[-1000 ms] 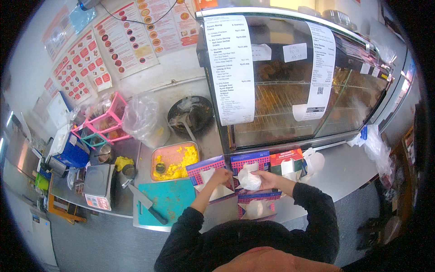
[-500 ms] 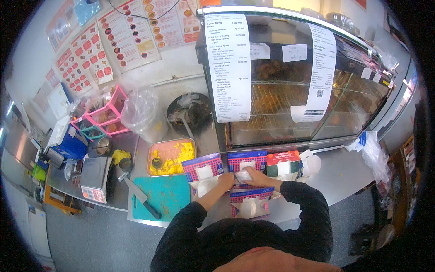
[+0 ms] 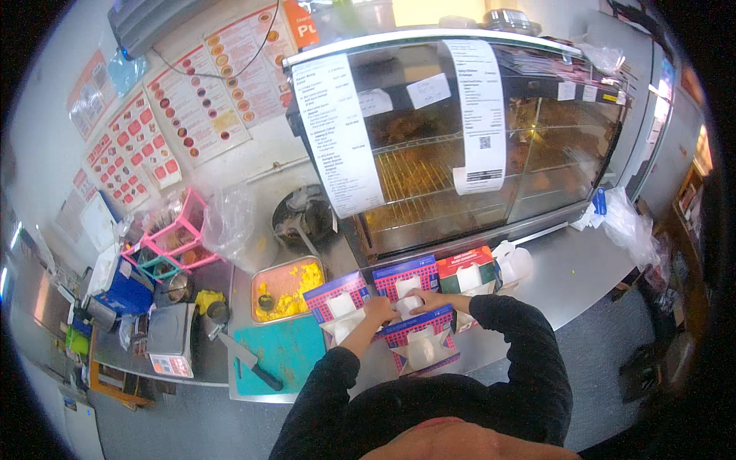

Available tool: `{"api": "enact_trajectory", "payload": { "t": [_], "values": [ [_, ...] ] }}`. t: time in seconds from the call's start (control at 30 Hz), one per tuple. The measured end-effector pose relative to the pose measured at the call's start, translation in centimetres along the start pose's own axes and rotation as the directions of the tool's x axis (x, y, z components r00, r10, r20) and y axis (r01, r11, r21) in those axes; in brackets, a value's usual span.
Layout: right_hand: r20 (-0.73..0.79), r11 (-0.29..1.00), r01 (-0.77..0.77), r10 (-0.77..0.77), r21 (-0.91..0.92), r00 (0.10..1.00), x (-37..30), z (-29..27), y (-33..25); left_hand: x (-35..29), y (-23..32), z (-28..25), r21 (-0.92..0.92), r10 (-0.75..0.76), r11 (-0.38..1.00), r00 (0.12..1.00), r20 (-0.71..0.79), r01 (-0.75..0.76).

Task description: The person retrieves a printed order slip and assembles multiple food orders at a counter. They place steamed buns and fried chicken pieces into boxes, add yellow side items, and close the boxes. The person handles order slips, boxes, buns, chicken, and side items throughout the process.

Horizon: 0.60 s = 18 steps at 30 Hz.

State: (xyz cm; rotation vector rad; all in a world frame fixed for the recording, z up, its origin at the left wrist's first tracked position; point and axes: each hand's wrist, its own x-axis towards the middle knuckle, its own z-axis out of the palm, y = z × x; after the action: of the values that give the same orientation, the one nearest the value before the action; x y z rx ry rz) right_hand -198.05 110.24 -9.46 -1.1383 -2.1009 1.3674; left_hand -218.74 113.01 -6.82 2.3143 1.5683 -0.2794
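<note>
Both of my hands meet at the open blue-and-pink carton (image 3: 406, 277) in the middle of the group. Between them is a small white bundle (image 3: 405, 308), its kind too small to tell. My left hand (image 3: 379, 311) is closed at the bundle's left side, with the fingertips partly hidden. From the right, my right hand (image 3: 418, 300) curls its fingers over it. A similar carton (image 3: 337, 299) with a white inner flap stands left of my left hand. Nearest my body is another patterned carton (image 3: 422, 346). A red-and-green carton (image 3: 465, 270) stands to the right.
A knife (image 3: 253, 362) lies on the teal cutting board (image 3: 299, 345). Behind it is a metal tray (image 3: 255, 307) with yellow food. The glass display cabinet (image 3: 429, 207), hung with paper slips, borders the counter's back. A scale (image 3: 170, 330) and pink rack (image 3: 172, 236) stand left.
The head view has turned and tilted, so the cabinet and cartons appear shifted left. My hands stay together at the middle carton, and the white bundle now sits lower between them.
</note>
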Motion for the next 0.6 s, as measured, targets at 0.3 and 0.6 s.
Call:
{"api": "enact_trajectory", "payload": {
  "t": [0.3,0.6],
  "values": [
    [0.063,0.994,-0.003,-0.004,0.106,0.998,-0.7,1.4,5.7,-2.0,-1.0,2.8,-0.035,0.161,0.986,0.987,-0.017,-0.161],
    [0.096,0.942,-0.150,0.186,-0.299,0.978,1.8,-0.6,6.1,-1.3,-5.3,6.1,-0.335,0.199,0.891,0.927,-0.318,-0.306]
  ]
}}
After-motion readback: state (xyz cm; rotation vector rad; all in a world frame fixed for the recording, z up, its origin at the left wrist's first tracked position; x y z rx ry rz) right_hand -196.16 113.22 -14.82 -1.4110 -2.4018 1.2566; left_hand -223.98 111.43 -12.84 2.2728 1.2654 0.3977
